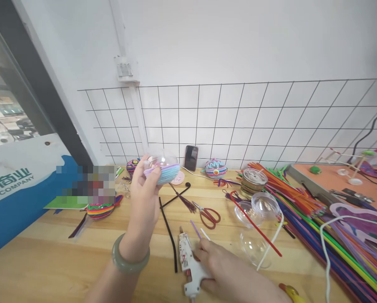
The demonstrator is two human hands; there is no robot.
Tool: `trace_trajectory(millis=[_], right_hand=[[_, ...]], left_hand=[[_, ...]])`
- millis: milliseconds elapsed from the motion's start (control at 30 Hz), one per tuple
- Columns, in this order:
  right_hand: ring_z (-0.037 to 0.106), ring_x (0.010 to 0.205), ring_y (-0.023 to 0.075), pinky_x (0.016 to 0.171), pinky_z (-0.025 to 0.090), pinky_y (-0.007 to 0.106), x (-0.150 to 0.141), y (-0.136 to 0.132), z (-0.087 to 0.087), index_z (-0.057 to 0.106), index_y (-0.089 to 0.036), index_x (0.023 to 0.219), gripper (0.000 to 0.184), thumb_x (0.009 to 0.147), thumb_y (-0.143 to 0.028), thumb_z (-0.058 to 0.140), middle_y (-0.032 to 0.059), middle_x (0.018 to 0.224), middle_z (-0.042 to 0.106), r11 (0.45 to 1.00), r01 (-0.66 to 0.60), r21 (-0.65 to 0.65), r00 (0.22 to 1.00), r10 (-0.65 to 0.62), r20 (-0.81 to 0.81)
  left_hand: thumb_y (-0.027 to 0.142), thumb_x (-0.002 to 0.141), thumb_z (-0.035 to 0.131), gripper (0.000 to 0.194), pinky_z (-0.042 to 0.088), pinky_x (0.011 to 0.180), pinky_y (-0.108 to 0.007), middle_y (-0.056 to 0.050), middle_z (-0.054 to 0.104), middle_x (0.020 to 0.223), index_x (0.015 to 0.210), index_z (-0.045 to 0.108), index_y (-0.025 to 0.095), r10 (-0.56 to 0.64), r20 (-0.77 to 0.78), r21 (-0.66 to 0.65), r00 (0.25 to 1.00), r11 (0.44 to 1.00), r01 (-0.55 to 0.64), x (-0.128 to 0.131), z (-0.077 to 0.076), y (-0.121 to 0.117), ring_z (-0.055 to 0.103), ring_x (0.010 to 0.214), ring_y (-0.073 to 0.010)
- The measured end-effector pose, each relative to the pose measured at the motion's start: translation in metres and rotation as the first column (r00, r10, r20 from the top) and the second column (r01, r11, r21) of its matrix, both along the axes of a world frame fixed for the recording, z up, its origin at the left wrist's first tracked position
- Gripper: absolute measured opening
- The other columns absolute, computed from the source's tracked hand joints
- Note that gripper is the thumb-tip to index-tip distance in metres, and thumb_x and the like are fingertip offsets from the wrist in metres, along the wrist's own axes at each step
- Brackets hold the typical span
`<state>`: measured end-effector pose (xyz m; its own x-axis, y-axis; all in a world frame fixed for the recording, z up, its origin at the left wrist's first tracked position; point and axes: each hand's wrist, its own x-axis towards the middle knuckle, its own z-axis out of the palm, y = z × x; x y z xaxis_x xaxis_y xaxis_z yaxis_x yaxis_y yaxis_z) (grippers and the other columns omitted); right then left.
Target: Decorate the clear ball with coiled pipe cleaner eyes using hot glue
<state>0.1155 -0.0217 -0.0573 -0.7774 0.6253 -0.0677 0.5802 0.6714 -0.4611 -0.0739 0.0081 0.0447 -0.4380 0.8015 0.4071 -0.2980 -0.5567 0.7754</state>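
Observation:
My left hand [147, 181] is raised above the table, its fingers closed around a clear plastic ball [164, 162]. Rows of light blue pipe cleaner [168, 174] with a purple edge cover the lower part of the ball. Low in the middle, my right hand [218, 261] is wrapped about the handle of a white glue gun [185, 252], whose nozzle points away from me. A short purple pipe cleaner [195, 228] meets my right fingertips; whether they pinch it I cannot tell. Red-handled scissors [209, 218] lie just beyond, beside a dark tassel [185, 202].
Black pipe cleaners [169, 235] lie left of the glue gun. Clear plastic half-shells [256, 246], a red pipe cleaner [254, 225] and a jar [254, 183] stand or lie to the right, near bundled pipe cleaners [330, 244]. A phone [191, 158] leans at the wall by a decorated ball [216, 168].

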Motion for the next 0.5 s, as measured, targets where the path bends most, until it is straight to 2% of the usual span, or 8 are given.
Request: trace_trajectory(millis=[100, 133, 233, 300, 400, 500], right_hand=[[0.057, 0.087, 0.0178, 0.076, 0.041, 0.025, 0.008, 0.009, 0.013, 0.064, -0.02, 0.089, 0.015, 0.077, -0.023, 0.056, 0.0039, 0.097, 0.06, 0.999, 0.03, -0.024, 0.999, -0.031, -0.044], [0.058, 0.082, 0.0171, 0.071, 0.041, 0.024, 0.009, 0.014, 0.016, 0.064, -0.02, 0.083, 0.013, 0.08, -0.023, 0.052, 0.0035, 0.091, 0.062, 0.999, 0.053, -0.011, 0.997, -0.053, -0.05], [0.055, 0.061, 0.0147, 0.053, 0.035, 0.024, 0.003, 0.026, 0.016, 0.062, -0.018, 0.07, 0.034, 0.091, -0.027, 0.037, 0.003, 0.067, 0.061, 0.956, 0.282, 0.086, 0.959, -0.279, -0.049], [0.053, 0.056, 0.0141, 0.05, 0.032, 0.024, -0.007, 0.035, 0.011, 0.062, -0.017, 0.069, 0.042, 0.093, -0.031, 0.032, 0.0043, 0.064, 0.061, 0.919, 0.373, 0.129, 0.928, -0.37, -0.048], [0.056, 0.063, 0.0149, 0.055, 0.034, 0.025, -0.024, 0.046, 0.001, 0.064, -0.013, 0.07, 0.034, 0.09, -0.023, 0.039, 0.0083, 0.073, 0.065, 0.922, 0.366, 0.129, 0.93, -0.365, -0.037], [0.057, 0.064, 0.0162, 0.056, 0.033, 0.025, -0.039, 0.055, -0.007, 0.064, -0.01, 0.066, 0.021, 0.079, -0.008, 0.047, 0.0096, 0.07, 0.065, 0.915, 0.384, 0.125, 0.923, -0.385, -0.015]], left_hand=[[0.029, 0.075, 0.062, 0.036, 0.048, 0.079, -0.032, -0.006, 0.055, 0.116, 0.109, 0.055, 0.024, -0.025, 0.024, -0.011, 0.999, 1.0, 0.025, 0.0, -0.001, 0.0, 0.054, 0.103, -0.0222], [0.029, 0.074, 0.062, 0.038, 0.049, 0.078, -0.031, -0.007, 0.055, 0.117, 0.112, 0.054, 0.024, -0.032, 0.031, -0.015, 0.999, 0.999, 0.032, 0.0, -0.001, 0.0, 0.054, 0.103, -0.0221], [0.027, 0.074, 0.062, 0.045, 0.049, 0.077, -0.03, -0.008, 0.054, 0.119, 0.117, 0.05, 0.024, -0.054, 0.049, -0.02, 0.997, 0.998, 0.055, 0.001, -0.004, 0.002, 0.055, 0.101, -0.0213], [0.027, 0.075, 0.062, 0.047, 0.049, 0.077, -0.03, -0.008, 0.054, 0.119, 0.12, 0.049, 0.023, -0.068, 0.054, -0.025, 0.996, 0.997, 0.069, 0.002, -0.006, 0.003, 0.055, 0.1, -0.0206], [0.027, 0.075, 0.062, 0.049, 0.048, 0.077, -0.029, -0.008, 0.055, 0.118, 0.122, 0.048, 0.023, -0.079, 0.056, -0.042, 0.995, 0.996, 0.082, 0.004, -0.008, 0.004, 0.055, 0.1, -0.0201], [0.027, 0.076, 0.061, 0.045, 0.047, 0.078, -0.03, -0.008, 0.054, 0.118, 0.119, 0.05, 0.023, -0.13, 0.072, -0.052, 0.989, 0.99, 0.134, 0.004, -0.009, 0.004, 0.054, 0.102, -0.0207]])
